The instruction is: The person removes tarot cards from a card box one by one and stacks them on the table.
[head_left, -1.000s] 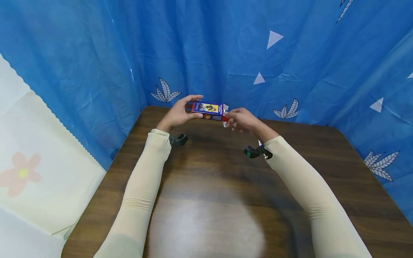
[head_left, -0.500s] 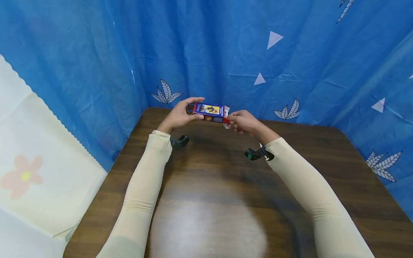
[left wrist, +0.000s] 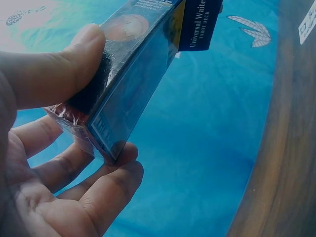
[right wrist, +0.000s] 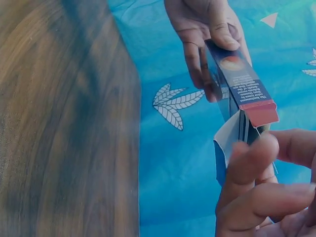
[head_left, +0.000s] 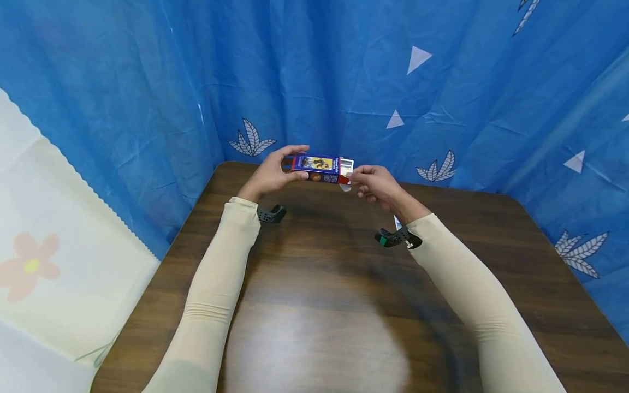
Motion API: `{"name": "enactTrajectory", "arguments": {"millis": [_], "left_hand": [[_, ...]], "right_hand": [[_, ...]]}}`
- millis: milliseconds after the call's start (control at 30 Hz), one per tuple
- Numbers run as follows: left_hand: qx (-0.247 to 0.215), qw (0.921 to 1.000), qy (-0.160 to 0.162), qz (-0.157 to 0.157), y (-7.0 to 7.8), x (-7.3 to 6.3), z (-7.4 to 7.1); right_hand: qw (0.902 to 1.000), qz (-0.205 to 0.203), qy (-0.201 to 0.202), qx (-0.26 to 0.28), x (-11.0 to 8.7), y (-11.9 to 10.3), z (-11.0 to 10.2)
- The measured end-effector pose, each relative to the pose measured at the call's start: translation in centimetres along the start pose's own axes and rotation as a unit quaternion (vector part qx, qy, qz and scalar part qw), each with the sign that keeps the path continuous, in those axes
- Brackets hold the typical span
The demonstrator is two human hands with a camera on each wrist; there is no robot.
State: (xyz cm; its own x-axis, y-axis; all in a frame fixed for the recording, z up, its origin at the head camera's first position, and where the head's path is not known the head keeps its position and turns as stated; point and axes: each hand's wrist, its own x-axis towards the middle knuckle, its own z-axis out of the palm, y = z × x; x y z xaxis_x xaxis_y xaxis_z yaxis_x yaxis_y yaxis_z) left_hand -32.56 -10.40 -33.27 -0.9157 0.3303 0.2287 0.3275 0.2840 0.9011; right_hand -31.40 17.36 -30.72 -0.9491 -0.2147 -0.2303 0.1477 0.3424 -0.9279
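Observation:
A blue and red tarot deck box (head_left: 316,165) is held up near the back of the table, and its printed name shows in the left wrist view. My left hand (head_left: 270,173) grips its left end, thumb on the near side and fingers behind. The right end of the box stands open, with a red flap (right wrist: 261,114) and a pale flap (right wrist: 227,138) folded out. White-edged cards (head_left: 346,165) stick out of that end. My right hand (head_left: 380,185) pinches at them with thumb and index finger; the exact grip is partly hidden in the right wrist view.
Beneath the hands lies a brown wooden table (head_left: 304,284). A blue patterned curtain (head_left: 314,65) hangs close behind the box, with a pale flowered cloth (head_left: 73,234) at left. A white printed piece (left wrist: 308,22) shows near the right wrist.
My right hand has drawn slightly to the right, away from the box. More of the white-edged cards now shows at the open end. The left hand still holds the box, nearly unmoved.

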Motion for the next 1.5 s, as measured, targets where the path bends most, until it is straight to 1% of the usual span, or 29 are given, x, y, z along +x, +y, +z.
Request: {"name": "enactTrajectory", "arguments": {"millis": [100,200,367,467,600,700,800,867,933,1067,1200,1267,1367,1433,1500], "left_hand": [[-0.001,1.0000,0.000,-0.002,0.1,0.0,0.0],[-0.002,1.0000,0.001,-0.002,0.2,0.0,-0.1],[-0.003,1.0000,0.005,0.001,0.3,-0.1,-0.2],[-0.006,1.0000,0.005,0.005,0.2,-0.1,-0.2],[-0.008,0.9999,0.004,0.006,0.1,-0.2,-0.1],[-0.007,1.0000,0.004,0.004,0.0,-0.3,-0.1],[-0.004,1.0000,0.006,0.004,-0.1,-0.3,-0.2],[-0.002,1.0000,0.007,0.004,-0.2,-0.3,-0.3],[-0.001,1.0000,0.007,0.003,-0.3,-0.3,-0.3],[0.000,1.0000,0.007,0.000,-0.3,-0.3,-0.4],[0.003,1.0000,0.007,0.002,-0.4,-0.3,-0.5],[0.004,1.0000,0.007,0.005,-0.4,-0.3,-0.5],[0.005,0.9999,0.009,0.006,-0.3,-0.4,-0.5],[0.005,0.9999,0.010,0.005,-0.3,-0.5,-0.6],[0.006,0.9999,0.010,0.002,-0.3,-0.6,-0.6]], "right_hand": [[0.9998,0.000,0.008,0.019,-0.1,0.2,-0.2],[0.9991,-0.003,0.027,0.031,-0.2,0.3,-0.6],[0.9951,-0.025,0.081,0.051,-0.3,0.7,-1.5],[0.9903,-0.047,0.112,0.067,-0.3,1.1,-2.0],[0.9800,-0.075,0.160,0.092,-0.2,1.7,-2.6],[0.9716,-0.088,0.199,0.093,-0.2,1.9,-3.1],[0.9657,-0.093,0.225,0.089,-0.2,1.9,-3.6],[0.9637,-0.092,0.236,0.084,-0.1,1.8,-3.9],[0.9640,-0.086,0.243,0.067,0.0,1.9,-4.3],[0.9674,-0.074,0.242,0.008,0.0,2.2,-5.1],[0.9726,-0.063,0.220,-0.039,0.3,2.4,-6.5],[0.9739,-0.058,0.208,-0.071,0.5,2.5,-7.4],[0.9729,-0.053,0.193,-0.117,0.9,2.7,-8.7],[0.9695,-0.045,0.191,-0.146,1.2,3.2,-9.5],[0.9677,-0.031,0.192,-0.160,1.4,3.9,-10.2]]}}
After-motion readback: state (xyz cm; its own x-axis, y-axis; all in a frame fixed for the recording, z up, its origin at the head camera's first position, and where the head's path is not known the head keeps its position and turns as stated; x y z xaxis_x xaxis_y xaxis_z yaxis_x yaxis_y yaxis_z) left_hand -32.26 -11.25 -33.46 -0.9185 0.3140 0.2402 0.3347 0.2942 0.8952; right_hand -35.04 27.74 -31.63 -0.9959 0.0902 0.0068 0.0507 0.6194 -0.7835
